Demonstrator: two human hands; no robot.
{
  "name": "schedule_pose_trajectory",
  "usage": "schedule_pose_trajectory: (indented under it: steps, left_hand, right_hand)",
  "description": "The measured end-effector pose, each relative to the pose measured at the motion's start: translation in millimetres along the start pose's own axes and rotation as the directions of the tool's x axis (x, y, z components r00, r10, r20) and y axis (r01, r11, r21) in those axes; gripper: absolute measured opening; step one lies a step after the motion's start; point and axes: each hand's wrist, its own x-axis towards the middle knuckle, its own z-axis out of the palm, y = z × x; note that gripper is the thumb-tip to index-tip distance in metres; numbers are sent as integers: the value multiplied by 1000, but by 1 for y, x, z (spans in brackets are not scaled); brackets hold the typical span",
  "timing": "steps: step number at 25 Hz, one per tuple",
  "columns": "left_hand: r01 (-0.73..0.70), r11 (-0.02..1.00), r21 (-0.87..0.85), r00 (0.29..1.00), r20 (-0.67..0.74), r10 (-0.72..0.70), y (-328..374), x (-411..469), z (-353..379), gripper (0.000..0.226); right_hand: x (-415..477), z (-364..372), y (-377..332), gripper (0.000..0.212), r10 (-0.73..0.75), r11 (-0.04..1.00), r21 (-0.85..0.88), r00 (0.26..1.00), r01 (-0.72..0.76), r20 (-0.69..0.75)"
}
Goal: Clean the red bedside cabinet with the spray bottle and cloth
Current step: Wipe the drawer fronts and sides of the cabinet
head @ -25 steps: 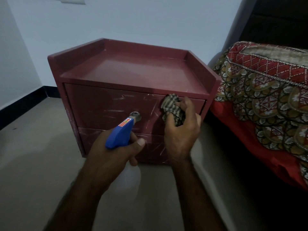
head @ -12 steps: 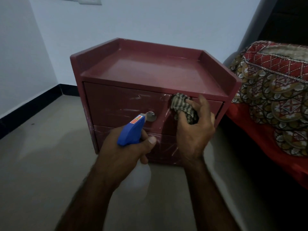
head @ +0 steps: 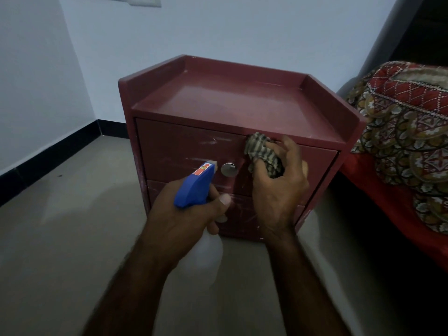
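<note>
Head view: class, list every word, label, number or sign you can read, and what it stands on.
No text is readable.
Sticker on the blue head of the spray bottle: red and orange, print too small and blurred to read.
Red bedside cabinet, cloth, wall plate: no writing visible.

Your right hand (head: 278, 190) has slid the cloth (head: 260, 151) leftward along the top drawer (head: 174, 146), closer to the knob (head: 229, 169). Your left hand (head: 184, 219) has drawn the bottle (head: 196, 187) left, so its nozzle (head: 212, 163) no longer covers that knob.
</note>
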Motion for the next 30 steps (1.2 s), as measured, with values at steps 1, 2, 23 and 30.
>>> schedule_pose_trajectory:
  steps: [1,2,23,30]
  left_hand:
    - [1,1000,17,1000,2,-1,-1,-1,0,8]
    - [5,999,34,1000,5,-5,-1,-1,0,8]
    - [-5,999,50,1000,-10,6,-1,-5,-5,25]
    - [2,999,42,1000,-16,-1,-9,-3,-7,15]
  right_hand:
    - [-3,8,-5,60,7,1000,2,999,-7,50]
    - [-5,16,-9,61,2,1000,-7,994,-1,112]
    - [-26,-5,33,51,-141,975,-135,959,178,246]
    - [-16,-10,48,53,-65,993,-93,992,76,112]
